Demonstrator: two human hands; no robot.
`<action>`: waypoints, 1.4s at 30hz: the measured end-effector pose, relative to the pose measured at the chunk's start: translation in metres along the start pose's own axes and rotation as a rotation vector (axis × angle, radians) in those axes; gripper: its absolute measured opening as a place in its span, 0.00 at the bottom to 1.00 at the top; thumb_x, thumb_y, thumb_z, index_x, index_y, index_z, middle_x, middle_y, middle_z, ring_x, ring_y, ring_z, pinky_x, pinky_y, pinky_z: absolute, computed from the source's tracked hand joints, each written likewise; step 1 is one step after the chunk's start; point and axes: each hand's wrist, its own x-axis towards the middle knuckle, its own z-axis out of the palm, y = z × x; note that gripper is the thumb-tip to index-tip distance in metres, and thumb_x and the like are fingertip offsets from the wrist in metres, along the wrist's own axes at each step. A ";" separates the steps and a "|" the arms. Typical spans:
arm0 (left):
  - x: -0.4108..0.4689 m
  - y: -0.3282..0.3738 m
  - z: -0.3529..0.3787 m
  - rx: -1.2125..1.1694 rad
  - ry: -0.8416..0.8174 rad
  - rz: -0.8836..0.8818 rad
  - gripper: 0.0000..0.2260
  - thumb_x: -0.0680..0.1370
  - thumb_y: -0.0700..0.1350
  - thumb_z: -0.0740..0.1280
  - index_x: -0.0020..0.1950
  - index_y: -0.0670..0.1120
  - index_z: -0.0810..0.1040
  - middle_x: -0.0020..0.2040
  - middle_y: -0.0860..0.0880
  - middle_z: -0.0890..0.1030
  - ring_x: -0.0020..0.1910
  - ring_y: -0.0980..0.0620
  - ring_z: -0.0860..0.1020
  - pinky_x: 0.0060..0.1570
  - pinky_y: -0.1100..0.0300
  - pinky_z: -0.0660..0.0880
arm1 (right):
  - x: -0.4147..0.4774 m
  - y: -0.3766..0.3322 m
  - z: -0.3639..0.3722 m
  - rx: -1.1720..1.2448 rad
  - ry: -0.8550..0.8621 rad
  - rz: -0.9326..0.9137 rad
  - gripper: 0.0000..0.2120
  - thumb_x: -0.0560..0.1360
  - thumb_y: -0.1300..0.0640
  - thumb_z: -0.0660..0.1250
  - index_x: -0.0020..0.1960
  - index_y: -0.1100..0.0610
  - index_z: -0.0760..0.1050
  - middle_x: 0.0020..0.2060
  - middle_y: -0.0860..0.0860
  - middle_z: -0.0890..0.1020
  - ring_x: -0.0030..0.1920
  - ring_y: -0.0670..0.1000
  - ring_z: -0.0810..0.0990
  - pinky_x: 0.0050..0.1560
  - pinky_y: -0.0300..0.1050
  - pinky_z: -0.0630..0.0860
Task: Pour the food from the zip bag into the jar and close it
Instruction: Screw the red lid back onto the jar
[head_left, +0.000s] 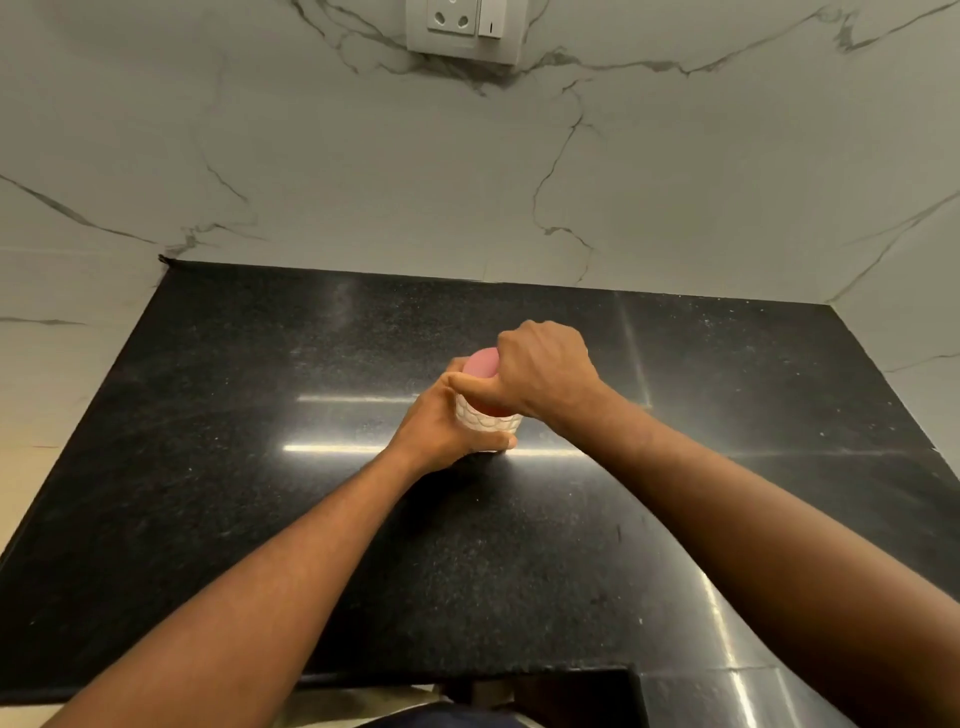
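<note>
A small clear jar (488, 423) with a scale-like pattern stands upright on the black countertop (260, 467), near its middle. A pink lid (479, 362) sits on top of the jar. My left hand (441, 423) wraps around the jar's body from the left. My right hand (545, 371) is clasped over the lid from the right and covers most of it. No zip bag is in view. The jar's contents are hidden by my hands.
A marble wall rises behind and to both sides of the counter, with a white socket and switch plate (465, 26) high up. The counter's front edge (467, 673) runs just below my forearms.
</note>
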 end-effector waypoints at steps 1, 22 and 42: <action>0.000 -0.001 0.000 0.001 -0.006 0.007 0.45 0.59 0.64 0.85 0.71 0.65 0.67 0.60 0.62 0.82 0.58 0.59 0.81 0.56 0.51 0.83 | -0.002 0.003 0.002 -0.010 0.005 0.018 0.41 0.72 0.18 0.47 0.34 0.55 0.73 0.29 0.52 0.76 0.29 0.52 0.76 0.29 0.42 0.68; -0.001 -0.005 -0.002 -0.059 -0.024 0.055 0.43 0.59 0.63 0.86 0.69 0.67 0.70 0.61 0.62 0.82 0.58 0.62 0.82 0.58 0.56 0.83 | -0.007 0.034 0.005 0.126 -0.206 -0.292 0.45 0.69 0.28 0.67 0.82 0.41 0.58 0.67 0.50 0.76 0.63 0.54 0.74 0.53 0.50 0.75; 0.032 0.001 -0.022 0.057 0.091 0.049 0.40 0.62 0.46 0.87 0.70 0.52 0.73 0.65 0.50 0.77 0.61 0.56 0.79 0.56 0.64 0.78 | -0.020 0.024 0.104 1.207 0.128 0.260 0.44 0.61 0.37 0.83 0.72 0.46 0.71 0.60 0.37 0.79 0.59 0.32 0.77 0.58 0.28 0.73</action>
